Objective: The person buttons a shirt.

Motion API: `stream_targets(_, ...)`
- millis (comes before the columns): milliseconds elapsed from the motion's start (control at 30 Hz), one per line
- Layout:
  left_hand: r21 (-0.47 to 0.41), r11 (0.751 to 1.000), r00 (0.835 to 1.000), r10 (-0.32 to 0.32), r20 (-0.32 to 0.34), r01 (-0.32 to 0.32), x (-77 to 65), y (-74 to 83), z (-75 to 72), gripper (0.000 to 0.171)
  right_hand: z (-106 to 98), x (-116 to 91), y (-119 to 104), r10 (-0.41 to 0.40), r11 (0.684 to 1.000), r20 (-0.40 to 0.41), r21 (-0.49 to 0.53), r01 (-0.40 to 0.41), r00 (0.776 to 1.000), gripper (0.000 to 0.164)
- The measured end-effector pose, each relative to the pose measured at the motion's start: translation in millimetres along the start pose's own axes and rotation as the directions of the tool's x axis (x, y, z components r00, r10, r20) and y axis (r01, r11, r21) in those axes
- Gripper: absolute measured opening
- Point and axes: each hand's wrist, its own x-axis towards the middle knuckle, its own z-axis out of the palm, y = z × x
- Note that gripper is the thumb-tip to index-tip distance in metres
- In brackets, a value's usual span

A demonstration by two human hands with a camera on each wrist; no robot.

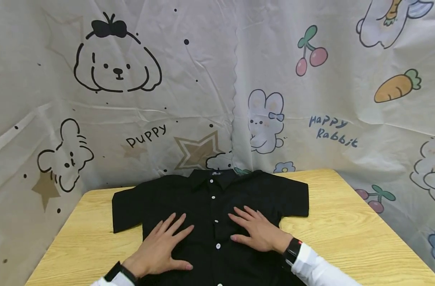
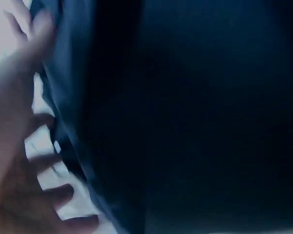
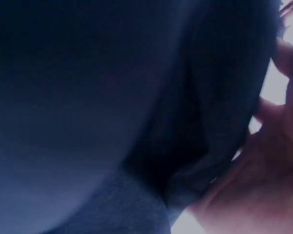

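A black short-sleeved button-up shirt (image 1: pixel 203 206) lies front side up on the table, collar toward the back and sleeves spread to both sides. White buttons run down its middle. My left hand (image 1: pixel 160 248) is spread over the left half of the chest, fingers straight and apart. On the right half, my right hand (image 1: pixel 258 230) is laid out the same way, its thumb pointing toward the button row. Dark cloth fills most of both wrist views, with the left fingers (image 2: pixel 53 195) along one edge and part of the right hand (image 3: pixel 268 165) at the other.
The light wooden table (image 1: pixel 346 222) shows on both sides of the shirt. Behind it hangs a pale curtain (image 1: pixel 203 79) printed with a puppy, rabbits, cherries and a carrot. Dark bands circle both wrists, above white sleeves (image 1: pixel 321 266).
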Motion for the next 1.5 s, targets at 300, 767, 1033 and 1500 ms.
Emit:
stream_targets(300,-0.008,0.993,0.976,-0.117,0.185,0.120,27.7,-33.1,4.3,0.118,2.5,22.4,21.2,0.285,0.959,0.190,-0.058,-0.279,0.939,0.088)
stream_targets(767,0.189,0.976,0.991,0.124,-0.058,-0.111,21.3,0.3,-13.4,0.076,-5.6,14.9,34.6,0.072,0.995,-0.126,-0.060,-0.080,0.989,0.073)
stream_targets(1033,0.162,0.981,0.987,0.085,0.137,-0.107,-35.2,56.8,-0.6,0.084,-12.1,-51.3,-1.8,-0.081,0.995,0.012,-0.049,0.081,0.997,0.089)
stream_targets(1500,0.176,0.978,0.989,0.094,0.114,-0.113,-65.6,33.4,59.7,0.065,-1.4,-69.8,-4.7,0.102,0.994,0.316,0.011,-0.112,0.943,0.117)
